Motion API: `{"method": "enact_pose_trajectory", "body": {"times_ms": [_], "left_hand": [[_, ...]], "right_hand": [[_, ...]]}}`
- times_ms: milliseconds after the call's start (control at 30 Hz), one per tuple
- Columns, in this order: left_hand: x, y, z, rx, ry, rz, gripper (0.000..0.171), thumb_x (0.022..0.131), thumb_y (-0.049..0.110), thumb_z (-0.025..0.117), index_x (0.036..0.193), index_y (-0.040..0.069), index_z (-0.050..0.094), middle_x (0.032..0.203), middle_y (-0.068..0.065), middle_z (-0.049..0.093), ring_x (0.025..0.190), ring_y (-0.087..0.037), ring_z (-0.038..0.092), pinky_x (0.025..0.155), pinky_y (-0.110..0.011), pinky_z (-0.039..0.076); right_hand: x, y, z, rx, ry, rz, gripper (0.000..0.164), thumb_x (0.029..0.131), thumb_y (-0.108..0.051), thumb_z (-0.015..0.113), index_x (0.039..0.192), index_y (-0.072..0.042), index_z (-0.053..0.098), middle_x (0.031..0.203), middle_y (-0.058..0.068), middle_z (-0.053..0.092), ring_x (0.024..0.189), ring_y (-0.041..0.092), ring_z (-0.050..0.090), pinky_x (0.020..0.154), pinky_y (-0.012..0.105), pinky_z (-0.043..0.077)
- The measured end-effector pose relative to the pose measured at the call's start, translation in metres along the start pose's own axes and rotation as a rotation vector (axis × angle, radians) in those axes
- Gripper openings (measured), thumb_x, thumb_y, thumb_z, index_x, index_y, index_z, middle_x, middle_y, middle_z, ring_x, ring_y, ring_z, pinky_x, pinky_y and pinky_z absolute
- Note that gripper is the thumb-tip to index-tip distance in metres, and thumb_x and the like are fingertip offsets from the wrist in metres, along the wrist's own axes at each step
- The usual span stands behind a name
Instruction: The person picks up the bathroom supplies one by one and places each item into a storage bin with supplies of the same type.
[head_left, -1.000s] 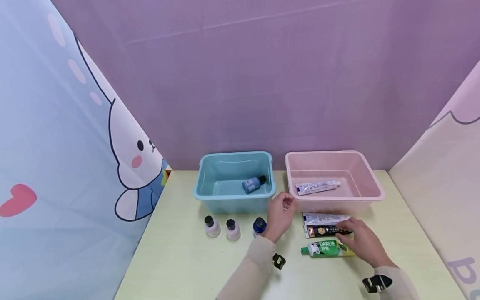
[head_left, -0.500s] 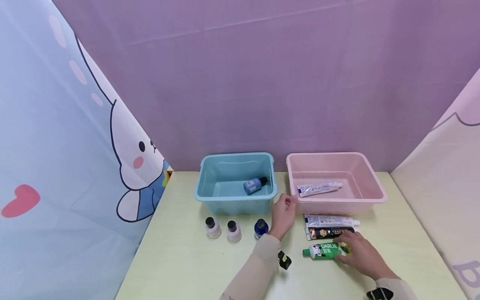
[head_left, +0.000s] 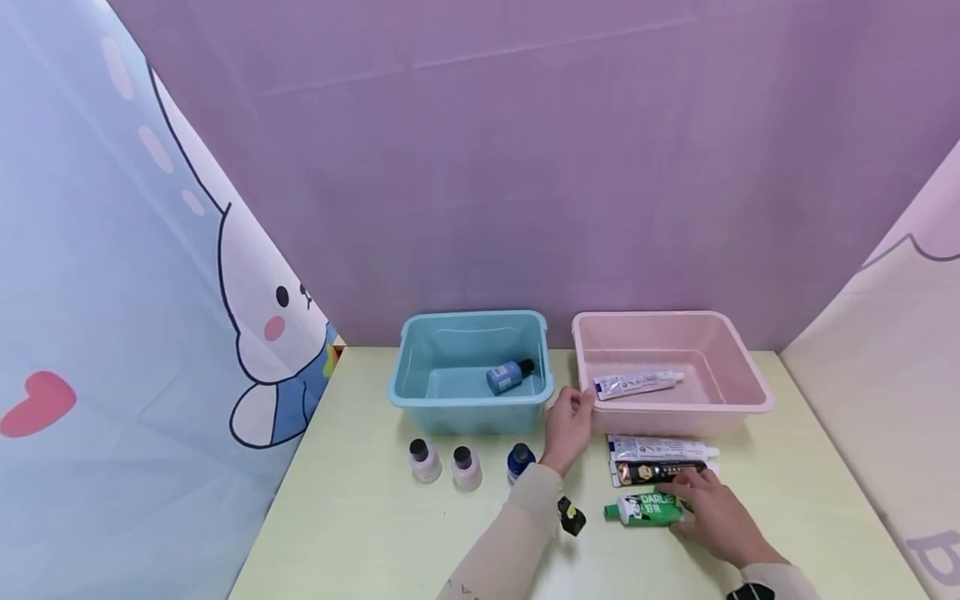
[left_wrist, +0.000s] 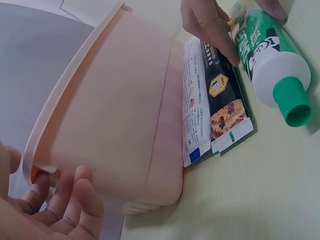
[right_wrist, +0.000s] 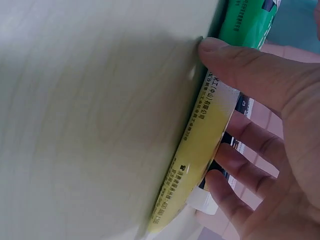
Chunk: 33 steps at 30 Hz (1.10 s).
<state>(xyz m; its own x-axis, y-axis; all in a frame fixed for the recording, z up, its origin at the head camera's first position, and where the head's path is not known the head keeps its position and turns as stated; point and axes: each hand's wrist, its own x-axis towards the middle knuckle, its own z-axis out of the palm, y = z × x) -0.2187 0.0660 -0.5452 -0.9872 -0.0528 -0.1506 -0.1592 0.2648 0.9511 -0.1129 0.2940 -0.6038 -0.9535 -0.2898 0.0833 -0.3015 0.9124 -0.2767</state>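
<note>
My right hand [head_left: 716, 515] is at a green and yellow toothpaste tube [head_left: 648, 509] lying on the table, thumb on the near side and fingers on the far side. In the right wrist view the thumb [right_wrist: 240, 65] presses against the tube's edge. My left hand [head_left: 567, 432] holds the near left corner of a pink bin [head_left: 678, 409], its fingers curled under the rim in the left wrist view. Between bin and green tube lie a white toothpaste tube [head_left: 660, 448] and a black one [head_left: 637, 474], side by side. Another white tube [head_left: 637, 384] lies inside the pink bin.
A blue bin [head_left: 468, 415] stands left of the pink one, with a blue bottle [head_left: 504, 377] lying in it. Before it stand two pale bottles with black caps [head_left: 425, 462] and a dark blue bottle [head_left: 519, 461]. A purple cloth [head_left: 480, 167] hangs behind.
My right hand has moved from over the black tube toward the near side, onto the green tube. The left hand has shifted slightly at the pink bin's corner.
</note>
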Motion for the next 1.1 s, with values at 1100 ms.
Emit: {"method": "enact_pose_trajectory", "body": {"times_ms": [1100], "left_hand": [[0.01, -0.008, 0.009, -0.226, 0.094, 0.015, 0.015, 0.101, 0.034, 0.064, 0.099, 0.02, 0.065, 0.094, 0.006, 0.063, 0.087, -0.011, 0.057, 0.069, -0.024, 0.05]], "right_hand": [[-0.001, -0.001, 0.003, -0.041, 0.128, -0.091, 0.052, 0.06, -0.02, 0.091, 0.11, -0.014, 0.076, 0.112, 0.006, 0.072, 0.103, 0.026, 0.062, 0.082, 0.053, 0.056]]}}
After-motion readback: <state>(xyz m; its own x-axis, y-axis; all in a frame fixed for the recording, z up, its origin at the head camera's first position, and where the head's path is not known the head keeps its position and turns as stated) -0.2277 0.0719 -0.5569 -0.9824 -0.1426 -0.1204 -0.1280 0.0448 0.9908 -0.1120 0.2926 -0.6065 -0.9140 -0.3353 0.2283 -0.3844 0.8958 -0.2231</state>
